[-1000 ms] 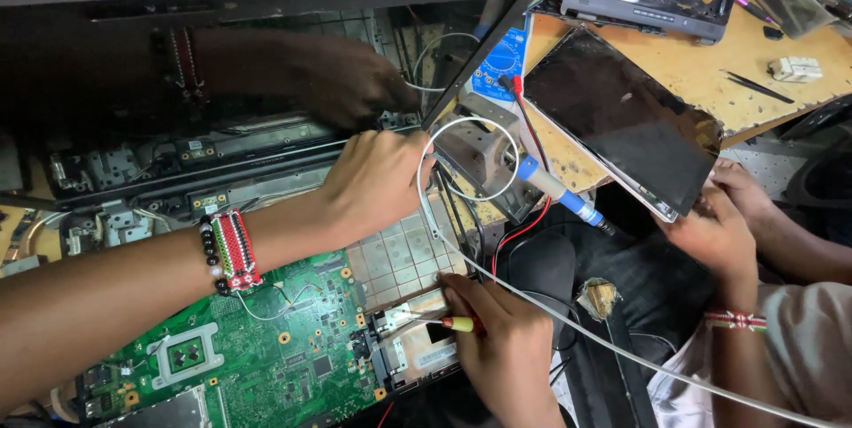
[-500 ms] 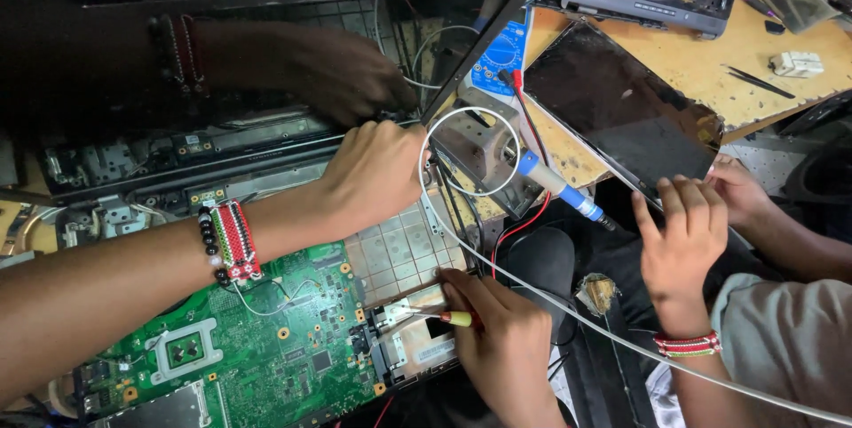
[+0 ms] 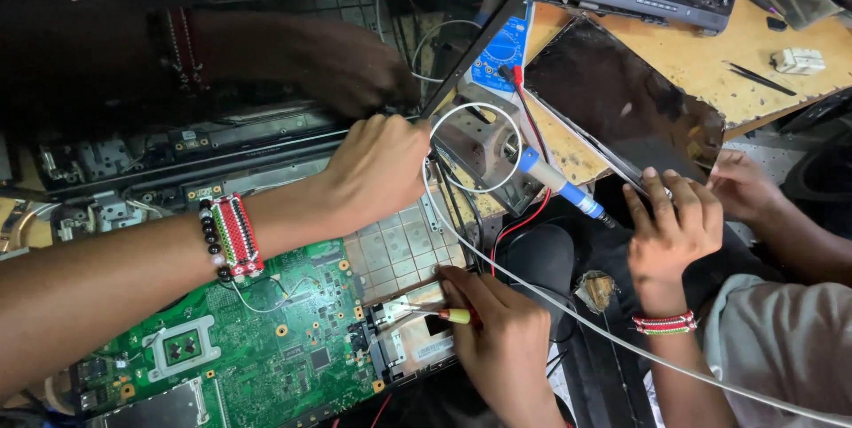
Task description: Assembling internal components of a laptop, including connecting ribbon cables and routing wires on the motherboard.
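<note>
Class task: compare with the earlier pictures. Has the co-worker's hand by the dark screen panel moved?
Yes. The co-worker's hand has shifted left along the dark screen panel's lower edge, towards the blue probe.

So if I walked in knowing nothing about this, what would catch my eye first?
Probably the bright green circuit board at lower left, bare inside an opened laptop. Above it the left hand presses on the frame, a red beaded bracelet on its wrist, while the right hand works a small yellow-handled tool at the board's edge. At right, another person's hands grip a dark screen panel.
</note>
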